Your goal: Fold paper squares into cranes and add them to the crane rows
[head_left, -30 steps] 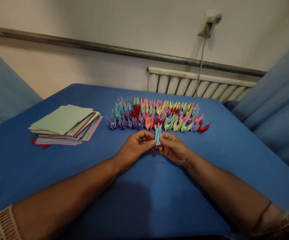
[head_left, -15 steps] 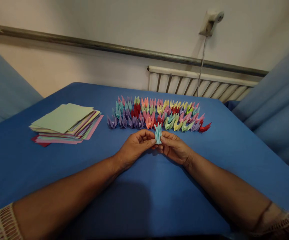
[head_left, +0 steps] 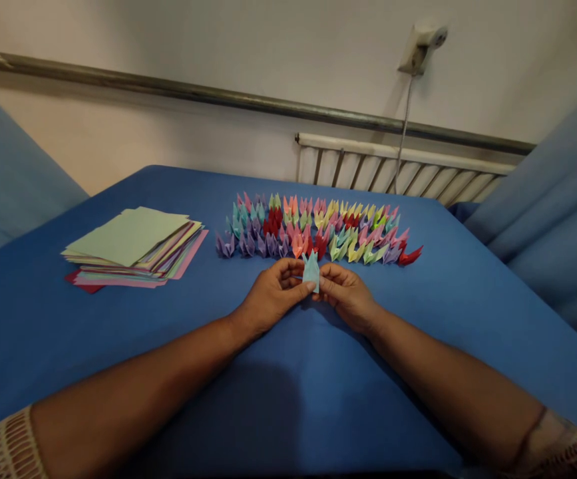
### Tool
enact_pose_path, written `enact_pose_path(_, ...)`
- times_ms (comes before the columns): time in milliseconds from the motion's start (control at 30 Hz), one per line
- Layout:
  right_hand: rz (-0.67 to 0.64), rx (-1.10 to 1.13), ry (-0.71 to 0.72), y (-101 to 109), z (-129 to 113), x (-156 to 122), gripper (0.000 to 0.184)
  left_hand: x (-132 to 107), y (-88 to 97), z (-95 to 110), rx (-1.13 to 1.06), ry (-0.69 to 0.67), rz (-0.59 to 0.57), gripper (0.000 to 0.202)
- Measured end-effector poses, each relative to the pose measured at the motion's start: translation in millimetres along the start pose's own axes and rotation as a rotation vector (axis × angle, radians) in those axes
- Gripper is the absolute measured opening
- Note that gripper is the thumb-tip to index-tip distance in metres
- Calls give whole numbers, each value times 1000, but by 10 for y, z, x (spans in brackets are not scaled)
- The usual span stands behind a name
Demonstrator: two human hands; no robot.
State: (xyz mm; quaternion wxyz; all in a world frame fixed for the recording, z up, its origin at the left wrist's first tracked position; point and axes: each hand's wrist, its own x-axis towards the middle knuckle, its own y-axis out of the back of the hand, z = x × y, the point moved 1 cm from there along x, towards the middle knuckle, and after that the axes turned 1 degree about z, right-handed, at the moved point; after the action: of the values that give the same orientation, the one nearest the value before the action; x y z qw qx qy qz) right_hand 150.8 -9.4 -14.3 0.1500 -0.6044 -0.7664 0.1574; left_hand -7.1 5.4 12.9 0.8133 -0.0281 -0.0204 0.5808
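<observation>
The left hand [head_left: 274,293] and right hand [head_left: 349,296] pinch 1 light-blue folded paper [head_left: 311,271] between them, near rows of paper cranes [head_left: 301,241]; a paper stack [head_left: 128,239] lies left of these on the blue surface [head_left: 168,319].

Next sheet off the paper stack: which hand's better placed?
Left hand, I'd say: the paper stack lies on its side, farther from the right hand. Catch: both are on the light-blue folded paper, so the right would likely have to hold it alone.

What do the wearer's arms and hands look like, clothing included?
The left hand and right hand are bare, no gloves or watch visible. A cream openwork fabric sleeve shows on the left arm; a similar, dimmer edge on the right arm.
</observation>
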Motion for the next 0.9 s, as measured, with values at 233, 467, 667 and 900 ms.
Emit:
enact_pose_path(233, -27, -79, 66, -27, -46, -20, 24, -1, 17, 37, 33, 45, -37, 31)
enact_pose_path(467, -9, -108, 103, -17, -34, 2, 20, -18, 28, 69, -50, 71, -92, 27)
enact_pose_path(667, 121, -248, 165, -6, -40, 2, 24, 10, 54, 61, 49, 29, 5, 25)
enact_pose_path(900, 96, -267, 125, -56, -40, -4, 31, 14, 73, 95, 175, -26, 63, 21)
